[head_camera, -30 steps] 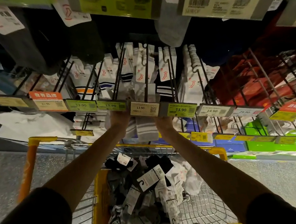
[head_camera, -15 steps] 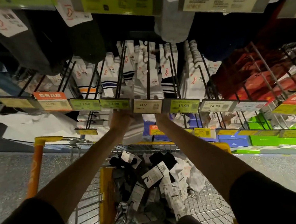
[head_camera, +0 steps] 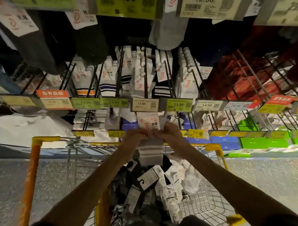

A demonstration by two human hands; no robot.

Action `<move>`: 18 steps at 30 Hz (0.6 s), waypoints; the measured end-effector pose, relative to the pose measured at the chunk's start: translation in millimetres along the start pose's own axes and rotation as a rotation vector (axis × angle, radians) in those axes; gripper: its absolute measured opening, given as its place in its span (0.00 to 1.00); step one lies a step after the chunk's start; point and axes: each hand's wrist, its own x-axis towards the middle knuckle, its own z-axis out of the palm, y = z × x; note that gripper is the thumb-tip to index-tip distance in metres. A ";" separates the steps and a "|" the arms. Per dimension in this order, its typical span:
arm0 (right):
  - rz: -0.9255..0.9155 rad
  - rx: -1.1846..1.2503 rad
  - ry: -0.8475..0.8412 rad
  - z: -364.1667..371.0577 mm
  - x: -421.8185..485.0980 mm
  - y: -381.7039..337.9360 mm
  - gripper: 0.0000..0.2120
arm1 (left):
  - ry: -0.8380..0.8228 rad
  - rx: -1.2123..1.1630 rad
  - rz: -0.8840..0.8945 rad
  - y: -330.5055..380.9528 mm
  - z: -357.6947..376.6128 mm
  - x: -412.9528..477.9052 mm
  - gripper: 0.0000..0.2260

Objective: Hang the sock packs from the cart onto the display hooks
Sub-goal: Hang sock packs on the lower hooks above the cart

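A white and grey striped sock pack (head_camera: 151,151) with a white header card hangs between my two hands, just below the 13.90 price tag (head_camera: 146,104). My left hand (head_camera: 134,139) grips its upper left side and my right hand (head_camera: 171,133) grips its upper right side. Above, black display hooks (head_camera: 146,74) carry rows of white sock packs. The wire cart (head_camera: 208,207) below my arms holds several loose black and white sock packs (head_camera: 150,177).
Price tags line the hook ends across the rack. Dark socks hang from the upper row (head_camera: 39,42). Green and blue boxes (head_camera: 262,140) sit on the lower shelf at right. The cart's orange handle (head_camera: 29,188) runs along the left, over grey speckled floor.
My hands have drawn back down from under the 13.90 tags and now hold a striped sock pack together below the tag row. The camera tilted down slightly.
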 end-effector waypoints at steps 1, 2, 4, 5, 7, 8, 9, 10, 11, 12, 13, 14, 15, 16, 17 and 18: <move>-0.013 -0.001 -0.014 0.3 -0.2 -5.7 0.14 | 0.008 -0.036 0.002 0.3 -0.9 -1.3 0.19; -0.025 -0.024 -0.004 1.6 1.9 -8.9 0.15 | 0.014 -0.070 -0.005 0.9 -2.0 -2.2 0.19; -0.042 -0.042 0.021 4.9 6.8 -14.0 0.14 | 0.016 -0.161 -0.022 2.4 -5.7 -2.3 0.15; -0.040 -0.031 0.028 5.9 9.2 -15.2 0.14 | 0.017 -0.225 -0.031 4.9 -7.4 -2.2 0.12; -0.022 0.003 0.052 9.2 12.0 -21.0 0.12 | 0.027 -0.318 -0.019 13.7 -10.2 -2.2 0.07; -0.010 0.024 0.065 11.0 14.1 -22.8 0.11 | 0.035 -0.325 -0.001 17.7 -11.3 -0.9 0.06; -0.007 0.043 0.073 12.6 16.8 -23.1 0.11 | 0.048 -0.318 0.018 21.1 -11.8 0.5 0.06; -0.006 0.051 0.081 14.8 18.3 -24.1 0.11 | 0.069 -0.307 0.036 23.9 -12.1 2.0 0.07; -0.011 0.058 0.086 17.0 19.4 -24.7 0.11 | 0.092 -0.302 0.055 26.0 -12.7 3.8 0.07; -0.017 0.063 0.086 19.5 20.5 -23.9 0.12 | 0.113 -0.297 0.075 26.5 -13.4 6.2 0.08; -0.025 0.061 0.083 21.3 21.5 -21.5 0.12 | 0.129 -0.294 0.093 26.3 -14.2 7.9 0.08; -0.032 0.060 0.081 22.7 21.2 -20.0 0.12 | 0.140 -0.295 0.103 25.9 -14.7 8.3 0.08; -0.037 0.060 0.083 23.6 20.1 -19.2 0.12 | 0.146 -0.307 0.108 25.1 -14.7 7.4 0.09; -0.036 0.058 0.080 23.9 19.0 -18.3 0.12 | 0.149 -0.316 0.109 23.5 -14.5 6.4 0.10; -0.035 0.054 0.079 23.3 19.2 -15.5 0.12 | 0.153 -0.318 0.110 21.9 -13.7 5.0 0.10; -0.031 0.055 0.083 22.0 19.3 -13.3 0.12 | 0.155 -0.317 0.106 20.3 -13.0 4.2 0.10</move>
